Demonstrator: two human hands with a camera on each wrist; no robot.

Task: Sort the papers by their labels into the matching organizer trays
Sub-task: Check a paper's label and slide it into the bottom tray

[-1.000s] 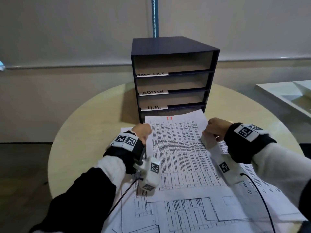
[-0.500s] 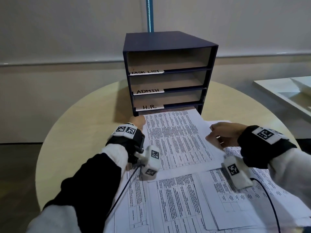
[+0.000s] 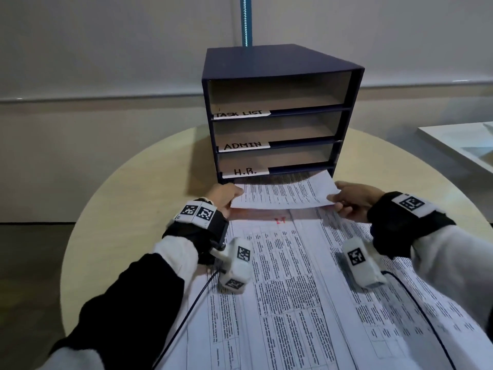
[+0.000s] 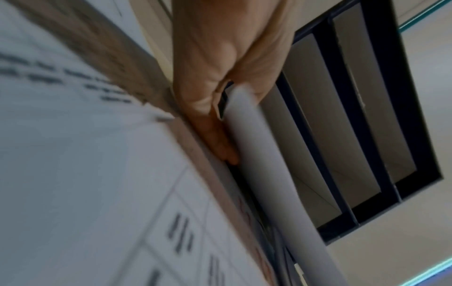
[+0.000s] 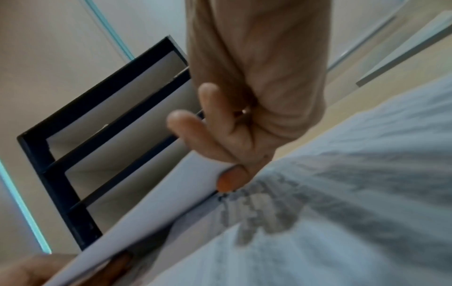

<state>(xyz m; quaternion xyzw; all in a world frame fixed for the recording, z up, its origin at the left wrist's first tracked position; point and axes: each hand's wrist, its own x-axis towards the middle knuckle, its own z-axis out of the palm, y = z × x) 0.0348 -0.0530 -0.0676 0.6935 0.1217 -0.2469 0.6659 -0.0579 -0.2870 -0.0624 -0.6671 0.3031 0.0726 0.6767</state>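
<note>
Sheet (image 3: 282, 194) pinched between left hand (image 3: 222, 197) and right hand (image 3: 353, 200), at organizer (image 3: 282, 113) bottom slot.

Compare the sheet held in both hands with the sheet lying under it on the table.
The held sheet is lifted, its far end entering the organizer's bottom slot; the table sheet lies flat. Left hand and right hand pinch the first; nothing grips the second. Both carry dense print.

Dim, even light — wrist views motion-blurred, head view edge-warped
</note>
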